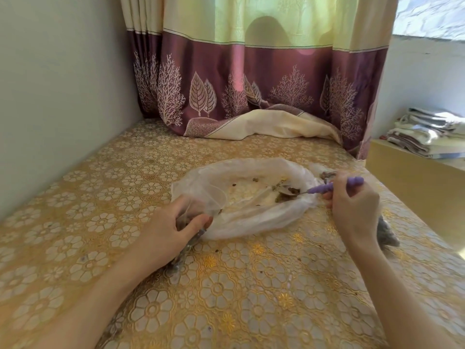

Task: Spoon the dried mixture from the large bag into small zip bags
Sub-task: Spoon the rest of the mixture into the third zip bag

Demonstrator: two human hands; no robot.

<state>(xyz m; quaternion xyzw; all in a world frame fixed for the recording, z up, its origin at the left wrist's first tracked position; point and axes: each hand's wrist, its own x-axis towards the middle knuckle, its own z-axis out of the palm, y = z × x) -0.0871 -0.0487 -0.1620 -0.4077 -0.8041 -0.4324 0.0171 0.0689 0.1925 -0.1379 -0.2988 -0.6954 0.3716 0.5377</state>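
Nearly done, I judge: the large bag (241, 197) holds only scraps, which the right hand (352, 205) grips a spoon (327, 188) to gather, while the left hand (171, 222) pinches a filled small zip bag (187, 244).

thin translucent plastic large bag (241, 197)

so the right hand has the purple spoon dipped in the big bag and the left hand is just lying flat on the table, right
Not quite. The right hand does hold the purple spoon with its bowl in the big bag, but the left hand is not lying flat: the head view shows its fingers curled around a small zip bag of mixture at the big bag's near-left edge.
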